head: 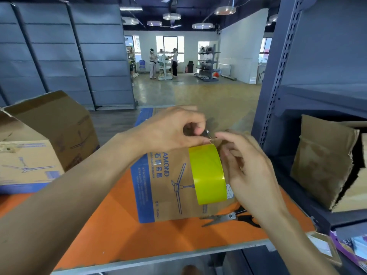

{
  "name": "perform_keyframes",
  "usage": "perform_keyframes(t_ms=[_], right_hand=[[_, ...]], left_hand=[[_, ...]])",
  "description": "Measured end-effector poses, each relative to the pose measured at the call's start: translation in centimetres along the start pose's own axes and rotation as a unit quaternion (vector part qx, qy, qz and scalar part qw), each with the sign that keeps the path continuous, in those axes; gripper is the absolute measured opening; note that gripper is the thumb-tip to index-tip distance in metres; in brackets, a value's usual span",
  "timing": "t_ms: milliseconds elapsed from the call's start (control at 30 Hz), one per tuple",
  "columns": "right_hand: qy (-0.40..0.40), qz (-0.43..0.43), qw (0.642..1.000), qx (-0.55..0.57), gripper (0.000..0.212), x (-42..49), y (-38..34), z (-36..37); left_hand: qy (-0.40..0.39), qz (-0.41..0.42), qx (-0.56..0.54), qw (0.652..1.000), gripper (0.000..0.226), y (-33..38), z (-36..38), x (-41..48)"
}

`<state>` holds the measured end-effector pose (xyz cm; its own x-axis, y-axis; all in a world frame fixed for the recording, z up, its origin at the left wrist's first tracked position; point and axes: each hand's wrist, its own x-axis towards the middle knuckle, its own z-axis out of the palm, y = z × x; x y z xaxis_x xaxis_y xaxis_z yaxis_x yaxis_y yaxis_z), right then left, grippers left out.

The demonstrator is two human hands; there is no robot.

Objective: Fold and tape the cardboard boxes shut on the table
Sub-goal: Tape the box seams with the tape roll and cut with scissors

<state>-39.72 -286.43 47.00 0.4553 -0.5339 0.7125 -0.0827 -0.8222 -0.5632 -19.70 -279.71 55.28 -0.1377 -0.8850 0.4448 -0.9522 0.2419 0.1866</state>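
A flat brown cardboard box [168,187] printed with a blue ceiling fan lies on the orange table [119,231]. Above it I hold a roll of yellow-green tape [208,173] upright. My right hand [252,171] grips the roll from its right side. My left hand [172,130] pinches the loose tape end at the top of the roll between thumb and fingers. A second, assembled fan box [39,141] with a raised flap sits at the left.
Scissors [224,218] lie on the table just below the flat box, partly under my right wrist. A dark metal shelf [278,86] at the right holds folded cardboard [323,159]. Grey panels stand at the left; two people stand far back by shelves.
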Motion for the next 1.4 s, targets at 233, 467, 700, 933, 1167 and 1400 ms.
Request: perform_keyframes(t_ms=[233, 467, 700, 933, 1167, 1400], right_hand=[[-0.012, 0.085, 0.983, 0.164, 0.058, -3.9, -2.6, 0.4], [-0.054, 0.093, 0.983, 0.151, 0.027, -4.8, -3.8, 1.3], [-0.020, 0.173, 0.979, 0.102, 0.053, -7.4, -3.7, 2.1], [-0.044, 0.200, 0.969, 0.138, 0.055, -6.7, -4.0, 2.4], [-0.029, 0.200, 0.969, 0.145, 0.049, -7.1, -2.8, 2.1], [-0.188, 0.160, 0.947, -0.203, 0.047, -6.5, 5.2, -1.2]], left_hand=[[0.027, -0.024, -0.053, 0.998, 0.027, -0.4, 0.6, -0.4], [0.010, -0.033, -0.055, 0.998, 0.026, -0.2, 0.5, -0.5], [-0.004, -0.066, -0.070, 0.995, 0.027, -0.5, 0.5, -0.5], [0.002, -0.044, -0.029, 0.999, 0.029, -0.5, 0.7, -0.6], [0.022, -0.020, 0.029, 0.999, 0.033, 0.1, 1.1, -1.3], [0.041, -0.042, 0.044, 0.997, 0.037, 1.1, 1.5, -3.0]])
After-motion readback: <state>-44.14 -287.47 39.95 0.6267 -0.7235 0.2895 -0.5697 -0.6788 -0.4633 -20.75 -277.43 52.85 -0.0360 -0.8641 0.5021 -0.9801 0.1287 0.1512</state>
